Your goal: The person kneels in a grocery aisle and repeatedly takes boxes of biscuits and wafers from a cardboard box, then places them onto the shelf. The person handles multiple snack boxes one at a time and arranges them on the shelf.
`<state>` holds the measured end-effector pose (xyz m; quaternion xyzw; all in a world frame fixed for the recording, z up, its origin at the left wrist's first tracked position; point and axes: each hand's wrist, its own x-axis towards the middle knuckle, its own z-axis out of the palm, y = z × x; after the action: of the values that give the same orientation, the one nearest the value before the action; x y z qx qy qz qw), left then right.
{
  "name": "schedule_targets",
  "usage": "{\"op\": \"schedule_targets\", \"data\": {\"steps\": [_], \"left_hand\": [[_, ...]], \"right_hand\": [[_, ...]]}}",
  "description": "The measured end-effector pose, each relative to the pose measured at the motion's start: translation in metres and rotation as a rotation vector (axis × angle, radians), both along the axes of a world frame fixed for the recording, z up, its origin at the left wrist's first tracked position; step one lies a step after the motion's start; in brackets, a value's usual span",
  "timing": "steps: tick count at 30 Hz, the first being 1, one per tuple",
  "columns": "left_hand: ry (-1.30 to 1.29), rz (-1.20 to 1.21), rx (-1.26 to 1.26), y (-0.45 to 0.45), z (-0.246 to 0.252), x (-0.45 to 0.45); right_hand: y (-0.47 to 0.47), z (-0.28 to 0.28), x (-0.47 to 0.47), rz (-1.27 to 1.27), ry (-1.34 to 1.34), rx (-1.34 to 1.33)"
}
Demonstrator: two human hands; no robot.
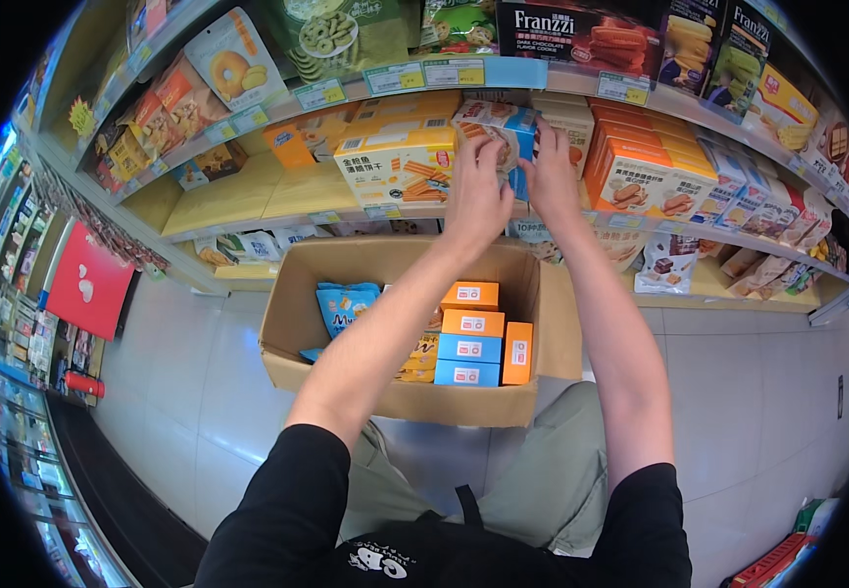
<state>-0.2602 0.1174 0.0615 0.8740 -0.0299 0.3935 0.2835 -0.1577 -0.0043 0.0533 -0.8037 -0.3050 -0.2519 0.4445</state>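
Observation:
A blue-and-white snack box with a food picture stands on the middle shelf, tilted slightly. My left hand has its fingers over the box's front face. On the box's right side, my right hand presses with thumb and fingers, so the box sits between both hands. To its left is a row of yellow-and-white cracker boxes. A pale carton shows just right of it, partly behind my right hand. Below my forearms, an open cardboard box holds orange cartons, blue cartons and blue snack bags.
The upper shelf edge, carrying price tags, overhangs my hands. Orange-and-white biscuit boxes fill the shelf at right. Bagged snacks lie on the bottom shelf. A red panel and fire extinguisher are at far left.

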Motion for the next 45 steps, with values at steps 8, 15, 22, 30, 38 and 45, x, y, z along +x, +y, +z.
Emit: {"op": "schedule_targets", "data": {"steps": [8, 15, 22, 30, 38, 45], "left_hand": [[0.298, 0.015, 0.547, 0.068, 0.057, 0.072], [0.401, 0.057, 0.684, 0.068, 0.067, 0.078], [0.544, 0.043, 0.586, 0.066, 0.078, 0.083], [0.503, 0.084, 0.664, 0.092, 0.060, 0.111], [0.427, 0.073, 0.686, 0.107, 0.046, 0.147], [0.418, 0.113, 0.620, 0.096, 0.045, 0.159]], "right_hand": [[-0.003, -0.020, -0.008, 0.108, 0.091, 0.010], [-0.021, -0.001, -0.016, -0.171, -0.244, -0.220], [-0.039, -0.002, -0.021, -0.221, -0.287, -0.275], [-0.060, -0.059, -0.131, -0.109, 0.130, -0.032], [-0.068, -0.105, -0.143, -0.153, 0.177, -0.112], [-0.076, -0.114, -0.145, -0.161, 0.207, -0.138]]}}
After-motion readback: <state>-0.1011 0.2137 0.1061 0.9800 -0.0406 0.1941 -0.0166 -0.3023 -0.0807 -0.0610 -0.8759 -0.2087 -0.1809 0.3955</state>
